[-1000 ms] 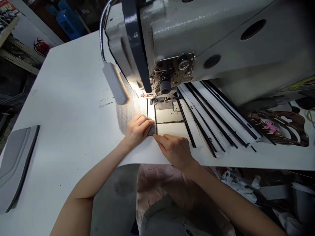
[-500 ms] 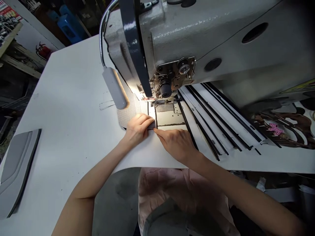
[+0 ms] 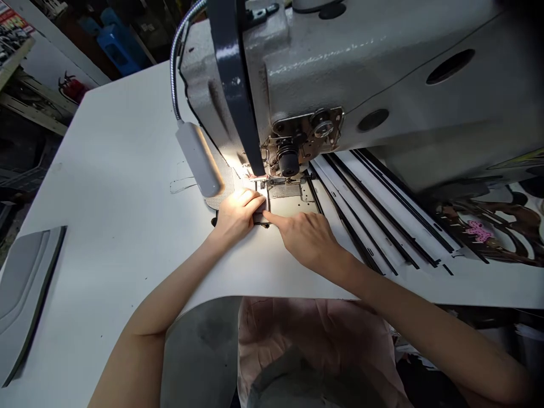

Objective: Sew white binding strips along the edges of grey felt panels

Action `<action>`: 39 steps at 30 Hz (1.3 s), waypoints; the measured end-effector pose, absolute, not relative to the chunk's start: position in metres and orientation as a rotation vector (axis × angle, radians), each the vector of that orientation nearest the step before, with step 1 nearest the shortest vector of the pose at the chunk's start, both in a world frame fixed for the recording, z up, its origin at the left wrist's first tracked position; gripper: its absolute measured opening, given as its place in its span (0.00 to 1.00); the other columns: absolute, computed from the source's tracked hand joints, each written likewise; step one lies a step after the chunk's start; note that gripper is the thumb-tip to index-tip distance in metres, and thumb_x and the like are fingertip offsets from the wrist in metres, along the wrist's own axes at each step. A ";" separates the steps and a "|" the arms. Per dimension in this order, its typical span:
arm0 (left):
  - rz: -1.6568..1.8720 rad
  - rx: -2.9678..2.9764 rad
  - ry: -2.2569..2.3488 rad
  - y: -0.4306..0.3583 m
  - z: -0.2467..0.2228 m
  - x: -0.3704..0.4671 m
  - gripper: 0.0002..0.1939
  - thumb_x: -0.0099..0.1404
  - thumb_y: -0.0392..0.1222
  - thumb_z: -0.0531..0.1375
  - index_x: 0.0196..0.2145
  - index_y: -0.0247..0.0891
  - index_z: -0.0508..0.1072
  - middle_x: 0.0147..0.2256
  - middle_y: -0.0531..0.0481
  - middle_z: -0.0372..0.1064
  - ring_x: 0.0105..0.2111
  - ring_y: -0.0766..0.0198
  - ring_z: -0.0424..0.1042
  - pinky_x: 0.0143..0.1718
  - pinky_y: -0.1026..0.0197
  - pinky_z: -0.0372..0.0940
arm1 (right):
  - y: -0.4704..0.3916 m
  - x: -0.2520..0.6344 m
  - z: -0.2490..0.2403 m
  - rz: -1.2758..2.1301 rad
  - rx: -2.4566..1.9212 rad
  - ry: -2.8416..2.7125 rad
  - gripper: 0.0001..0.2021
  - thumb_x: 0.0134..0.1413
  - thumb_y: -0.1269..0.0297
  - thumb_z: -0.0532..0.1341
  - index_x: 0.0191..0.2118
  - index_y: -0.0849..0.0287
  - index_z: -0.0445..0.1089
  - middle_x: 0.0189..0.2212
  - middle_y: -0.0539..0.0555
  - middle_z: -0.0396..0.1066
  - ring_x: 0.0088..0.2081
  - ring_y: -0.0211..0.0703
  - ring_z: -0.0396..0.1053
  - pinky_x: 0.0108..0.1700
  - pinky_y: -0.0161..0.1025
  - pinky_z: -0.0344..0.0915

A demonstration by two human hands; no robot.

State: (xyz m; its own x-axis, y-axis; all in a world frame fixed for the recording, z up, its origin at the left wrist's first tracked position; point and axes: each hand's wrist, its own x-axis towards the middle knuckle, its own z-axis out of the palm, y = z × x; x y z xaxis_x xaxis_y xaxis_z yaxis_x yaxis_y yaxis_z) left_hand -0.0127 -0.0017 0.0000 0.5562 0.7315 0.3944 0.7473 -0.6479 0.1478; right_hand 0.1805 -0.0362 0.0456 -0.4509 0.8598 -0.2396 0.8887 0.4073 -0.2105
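A grey mesh-textured fabric panel lies on the bed of the sewing machine, partly under the machine head. A pale strip runs along its right edge, beneath the presser foot. My left hand rests over the panel's near part, fingers together and bent, gripping it against the bed just in front of the foot. My right hand is closed at the panel's near right corner. Its index finger reaches out to the edge, the other fingers are curled, and the thumb is hidden.
Right of the needle area, several white strips with black edges are fanned out under the machine arm. A lamp on a bendable neck lights the foot. A grey padded panel lies at the table's left. Loose thread lies beside the lamp.
The panel and both hands have moved slightly forward towards the presser foot. More of the machine bed's near edge shows below the hands. The view has shifted a little.
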 end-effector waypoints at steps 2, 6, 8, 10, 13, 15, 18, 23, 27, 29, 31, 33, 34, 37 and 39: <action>-0.704 -2.731 -1.304 0.002 -0.001 -0.012 0.16 0.68 0.31 0.49 0.43 0.38 0.75 0.40 0.43 0.75 0.40 0.58 0.73 0.39 0.56 0.67 | -0.033 0.179 0.045 -0.447 1.603 2.556 0.26 0.60 0.78 0.51 0.56 0.44 0.70 0.23 0.54 0.73 0.27 0.42 0.72 0.27 0.39 0.42; -0.759 -2.711 -1.277 0.006 -0.002 -0.013 0.16 0.71 0.33 0.48 0.43 0.38 0.75 0.39 0.44 0.76 0.41 0.58 0.73 0.42 0.56 0.68 | -0.028 0.175 0.045 -0.446 1.633 2.523 0.24 0.62 0.76 0.50 0.57 0.46 0.69 0.25 0.55 0.75 0.29 0.43 0.73 0.28 0.39 0.44; -0.780 -2.699 -1.280 0.006 -0.001 -0.015 0.15 0.72 0.34 0.48 0.43 0.38 0.75 0.40 0.44 0.76 0.41 0.59 0.73 0.43 0.56 0.68 | -0.025 0.172 0.044 -0.441 1.652 2.516 0.25 0.63 0.76 0.50 0.60 0.46 0.67 0.26 0.56 0.75 0.29 0.43 0.73 0.28 0.39 0.45; -0.796 -2.698 -1.301 0.004 -0.001 -0.017 0.13 0.72 0.35 0.50 0.42 0.38 0.75 0.39 0.44 0.76 0.41 0.58 0.73 0.43 0.56 0.68 | -0.023 0.170 0.042 -0.424 1.672 2.514 0.27 0.63 0.76 0.49 0.63 0.45 0.64 0.26 0.56 0.75 0.30 0.44 0.74 0.28 0.38 0.47; -0.834 -2.684 -1.283 0.002 -0.002 -0.021 0.11 0.72 0.35 0.52 0.40 0.38 0.75 0.39 0.44 0.77 0.41 0.59 0.73 0.43 0.56 0.69 | -0.020 0.168 0.038 -0.384 1.690 2.517 0.29 0.63 0.76 0.49 0.66 0.46 0.59 0.26 0.57 0.75 0.30 0.46 0.74 0.29 0.38 0.48; -0.857 -2.673 -1.251 0.004 -0.002 -0.022 0.11 0.72 0.35 0.52 0.40 0.37 0.75 0.40 0.44 0.77 0.41 0.59 0.73 0.44 0.56 0.69 | -0.018 0.167 0.036 -0.365 1.691 2.523 0.31 0.63 0.77 0.49 0.68 0.47 0.57 0.26 0.57 0.75 0.31 0.46 0.74 0.29 0.38 0.48; -0.857 -2.683 -1.270 0.010 -0.003 -0.022 0.13 0.72 0.34 0.50 0.40 0.37 0.75 0.40 0.44 0.77 0.42 0.59 0.73 0.46 0.55 0.69 | -0.018 0.166 0.033 -0.372 1.682 2.522 0.30 0.64 0.76 0.48 0.69 0.48 0.54 0.27 0.57 0.75 0.31 0.47 0.74 0.30 0.38 0.49; -0.838 -2.690 -1.355 0.017 -0.005 -0.022 0.14 0.74 0.37 0.50 0.41 0.38 0.76 0.42 0.46 0.78 0.45 0.59 0.73 0.50 0.54 0.68 | -0.024 0.167 0.027 -0.434 1.703 2.572 0.22 0.69 0.70 0.45 0.65 0.54 0.61 0.31 0.57 0.77 0.33 0.47 0.74 0.29 0.39 0.45; -0.891 -2.662 -1.384 0.018 -0.008 -0.023 0.13 0.75 0.39 0.50 0.47 0.37 0.74 0.47 0.44 0.76 0.49 0.58 0.73 0.53 0.52 0.67 | -0.028 0.168 0.023 -0.447 1.692 2.625 0.20 0.71 0.68 0.44 0.60 0.56 0.65 0.32 0.57 0.76 0.34 0.45 0.74 0.28 0.39 0.43; -0.901 -2.643 -1.408 0.018 -0.009 -0.023 0.13 0.75 0.38 0.50 0.48 0.37 0.74 0.48 0.43 0.76 0.49 0.58 0.73 0.54 0.52 0.67 | -0.029 0.169 0.022 -0.433 1.688 2.649 0.19 0.71 0.68 0.45 0.59 0.55 0.65 0.32 0.56 0.76 0.33 0.44 0.73 0.28 0.39 0.42; -0.891 -2.647 -1.416 0.019 -0.009 -0.024 0.13 0.74 0.38 0.50 0.47 0.37 0.74 0.48 0.43 0.76 0.50 0.58 0.73 0.55 0.52 0.67 | -0.029 0.170 0.022 -0.429 1.679 2.668 0.19 0.71 0.67 0.45 0.59 0.55 0.66 0.32 0.56 0.76 0.34 0.44 0.73 0.28 0.40 0.42; -0.865 -2.662 -1.423 0.020 -0.008 -0.024 0.13 0.74 0.38 0.51 0.47 0.37 0.75 0.48 0.44 0.76 0.50 0.58 0.73 0.56 0.51 0.67 | -0.030 0.171 0.023 -0.436 1.674 2.670 0.18 0.71 0.67 0.46 0.59 0.56 0.66 0.33 0.56 0.76 0.34 0.44 0.73 0.28 0.40 0.42; -0.849 -2.666 -1.429 0.020 -0.008 -0.024 0.14 0.74 0.38 0.51 0.48 0.37 0.75 0.49 0.44 0.76 0.51 0.58 0.73 0.57 0.51 0.66 | -0.030 0.171 0.023 -0.439 1.674 2.668 0.18 0.71 0.67 0.46 0.58 0.56 0.66 0.33 0.57 0.76 0.35 0.44 0.73 0.28 0.40 0.42; -0.814 -2.661 -1.456 0.020 -0.008 -0.024 0.15 0.74 0.38 0.50 0.48 0.37 0.75 0.50 0.44 0.75 0.53 0.58 0.72 0.57 0.51 0.66 | -0.031 0.172 0.024 -0.442 1.669 2.667 0.19 0.70 0.67 0.47 0.60 0.56 0.65 0.35 0.56 0.76 0.35 0.44 0.73 0.29 0.40 0.43; -0.802 -2.650 -1.474 0.019 -0.009 -0.024 0.15 0.75 0.38 0.50 0.48 0.37 0.75 0.50 0.44 0.75 0.53 0.57 0.71 0.56 0.51 0.67 | -0.032 0.172 0.023 -0.427 1.664 2.679 0.20 0.70 0.67 0.47 0.62 0.55 0.64 0.35 0.56 0.76 0.35 0.45 0.73 0.29 0.40 0.44</action>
